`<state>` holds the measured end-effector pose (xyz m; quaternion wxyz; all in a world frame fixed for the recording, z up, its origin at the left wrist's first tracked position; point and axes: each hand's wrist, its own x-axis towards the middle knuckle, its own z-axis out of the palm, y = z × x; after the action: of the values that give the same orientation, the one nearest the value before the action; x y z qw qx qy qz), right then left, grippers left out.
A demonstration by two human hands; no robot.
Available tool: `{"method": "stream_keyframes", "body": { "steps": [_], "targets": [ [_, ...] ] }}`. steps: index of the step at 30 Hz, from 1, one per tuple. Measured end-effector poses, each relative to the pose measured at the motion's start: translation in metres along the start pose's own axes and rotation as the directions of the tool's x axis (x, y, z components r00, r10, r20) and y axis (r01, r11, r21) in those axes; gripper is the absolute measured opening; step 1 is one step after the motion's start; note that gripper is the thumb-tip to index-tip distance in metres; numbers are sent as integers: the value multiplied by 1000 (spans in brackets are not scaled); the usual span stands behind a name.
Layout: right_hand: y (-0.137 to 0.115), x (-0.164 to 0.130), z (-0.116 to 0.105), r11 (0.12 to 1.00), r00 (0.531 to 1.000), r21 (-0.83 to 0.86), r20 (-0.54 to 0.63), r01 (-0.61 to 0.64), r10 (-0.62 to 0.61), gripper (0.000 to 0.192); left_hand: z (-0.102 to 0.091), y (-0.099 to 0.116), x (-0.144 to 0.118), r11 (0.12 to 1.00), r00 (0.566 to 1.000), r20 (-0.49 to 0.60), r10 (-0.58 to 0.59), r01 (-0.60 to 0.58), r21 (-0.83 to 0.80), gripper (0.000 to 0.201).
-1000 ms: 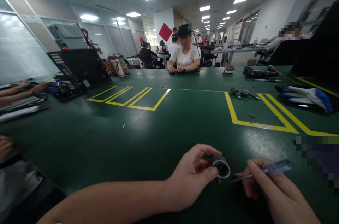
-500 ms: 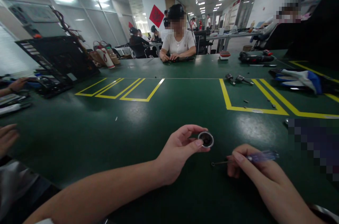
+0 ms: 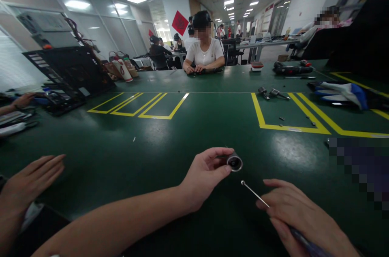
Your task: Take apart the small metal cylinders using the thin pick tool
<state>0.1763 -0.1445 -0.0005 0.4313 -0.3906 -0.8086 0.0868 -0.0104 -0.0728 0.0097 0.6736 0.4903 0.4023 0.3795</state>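
My left hand (image 3: 202, 178) pinches a short metal cylinder (image 3: 235, 163) between thumb and fingers, its round open end tilted toward me and dark inside. To its right, my right hand (image 3: 299, 212) is closed around a screwdriver (image 3: 255, 195) with a thin shaft and a bluish-purple handle, mostly covered by the palm. A small round bit sits at the shaft's tip, too small to name. That tip points up and left, just below the cylinder and apart from it. Both hands are above the green table (image 3: 170, 151).
Two metal parts (image 3: 275, 93) and several small pieces (image 3: 282, 118) lie inside yellow tape lines at the right. Farther right are gloves (image 3: 343, 93) and a power tool (image 3: 291, 68). Another person's hand (image 3: 33, 178) reaches in at left. Across the table sits a person (image 3: 205, 50).
My right hand has turned over, palm downward, so the screwdriver slants up toward the cylinder. The cylinder has tilted slightly in my left hand. At left, the other person's hand has moved farther in.
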Motion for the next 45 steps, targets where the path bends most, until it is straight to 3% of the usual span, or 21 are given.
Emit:
{"method": "stream_keyframes", "body": {
  "steps": [6, 16, 26, 33, 36, 45],
  "targets": [
    [8, 0, 2, 990, 991, -76, -57, 117, -121, 21, 7, 0, -4, 999, 998, 66, 4, -7, 47, 33],
    [10, -3, 6, 982, 991, -137, 5, 133, -134, 18, 12, 1, -7, 997, 997, 81, 17, -22, 73, 27],
    [17, -15, 14, 974, 984, -166, 120, 152, -133, 23, 15, -4, -7, 976, 994, 11, 113, -113, 184, 15],
    [2, -1, 4, 964, 981, -180, 18, 194, -194, 16, 15, -7, -6, 974, 991, 1, 131, -129, 186, 17],
    [-2, 2, 3, 959, 979, -201, -14, 198, -205, 22, 15, -9, -5, 973, 989, 1, 146, -144, 183, 18],
    [-3, 3, 1, 945, 972, -233, -6, 227, -235, 24, 15, -10, -3, 971, 987, 25, 158, -160, 176, 19]
  ]
}}
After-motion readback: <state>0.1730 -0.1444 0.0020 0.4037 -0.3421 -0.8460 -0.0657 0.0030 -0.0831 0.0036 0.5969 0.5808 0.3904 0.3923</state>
